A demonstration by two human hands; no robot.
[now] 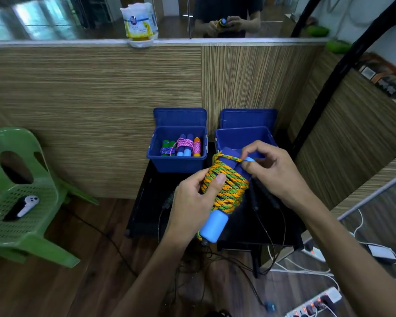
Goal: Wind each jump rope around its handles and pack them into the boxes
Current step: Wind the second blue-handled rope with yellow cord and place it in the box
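While three ropes (181, 146) lie packed, a wound rope (224, 186) is gripped by the left hand (192, 202); its end is pinched by the right hand (268, 170), unpacked.

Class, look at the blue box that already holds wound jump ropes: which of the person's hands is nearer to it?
Left. The left hand grips the orange-green rope bundle just below the filled blue box; the right hand sits further right, before the other box.
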